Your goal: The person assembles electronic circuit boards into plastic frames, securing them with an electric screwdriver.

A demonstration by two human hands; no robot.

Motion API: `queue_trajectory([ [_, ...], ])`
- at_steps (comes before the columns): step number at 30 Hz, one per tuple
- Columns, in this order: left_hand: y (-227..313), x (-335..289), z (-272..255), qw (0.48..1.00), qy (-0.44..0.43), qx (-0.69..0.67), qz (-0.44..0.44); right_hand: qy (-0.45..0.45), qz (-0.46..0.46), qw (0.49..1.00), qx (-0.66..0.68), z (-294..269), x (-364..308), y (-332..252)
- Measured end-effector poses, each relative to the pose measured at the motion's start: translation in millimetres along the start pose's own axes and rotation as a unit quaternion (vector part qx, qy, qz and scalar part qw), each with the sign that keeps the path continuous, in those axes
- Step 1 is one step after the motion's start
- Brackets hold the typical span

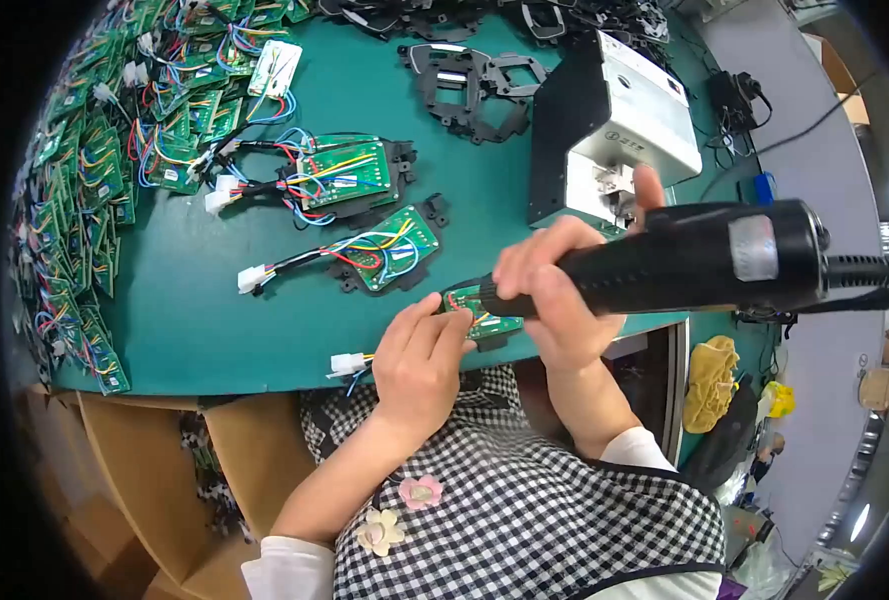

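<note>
My right hand (568,310) is wrapped round a black electric screwdriver (670,260), which lies nearly level in the view with its front end over a green circuit board (495,327). The fingers of my left hand (420,362) are bent and pressed together on the left edge of that board. Coloured wires run from it to a white connector (348,364) beside my left hand. Where the screwdriver's bit meets the board is hidden by the tool and my fingers. Farther off lie two more wired boards, a nearer one (410,240) and a farther one (350,172), both on black plastic frames.
Heaps of wired green boards (80,190) cover the left of the green table (205,310). Black plastic frames (480,90) lie at the back. A silver and black screw feeder (655,100) stands at right, beyond the screwdriver. Cardboard boxes (255,455) stand below the front edge.
</note>
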State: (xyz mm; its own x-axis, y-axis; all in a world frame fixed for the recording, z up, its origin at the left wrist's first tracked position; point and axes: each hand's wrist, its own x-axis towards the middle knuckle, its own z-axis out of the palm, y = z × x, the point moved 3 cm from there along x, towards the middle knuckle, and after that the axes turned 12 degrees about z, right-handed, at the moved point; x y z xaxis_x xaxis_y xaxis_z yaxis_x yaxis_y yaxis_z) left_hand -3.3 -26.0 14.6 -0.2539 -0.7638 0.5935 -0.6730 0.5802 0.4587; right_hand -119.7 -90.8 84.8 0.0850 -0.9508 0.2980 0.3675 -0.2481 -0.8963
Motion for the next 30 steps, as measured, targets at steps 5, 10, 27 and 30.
queue_trajectory([
  [5,-5,4,-1,0.999,0.02,-0.033,-0.005,-0.035,0.05,0.989,-0.138,4,9,17],
  [10,-9,2,-2,0.999,0.025,-0.046,-0.013,-0.031,0.096,0.993,-0.065,19,13,31],
  [27,-10,8,-7,0.996,-0.051,-0.065,-0.016,0.049,-0.192,0.975,-0.098,-30,33,-40],
  [30,-7,14,-11,0.996,-0.078,0.003,-0.031,0.178,-0.205,0.957,-0.102,-72,51,-78],
])
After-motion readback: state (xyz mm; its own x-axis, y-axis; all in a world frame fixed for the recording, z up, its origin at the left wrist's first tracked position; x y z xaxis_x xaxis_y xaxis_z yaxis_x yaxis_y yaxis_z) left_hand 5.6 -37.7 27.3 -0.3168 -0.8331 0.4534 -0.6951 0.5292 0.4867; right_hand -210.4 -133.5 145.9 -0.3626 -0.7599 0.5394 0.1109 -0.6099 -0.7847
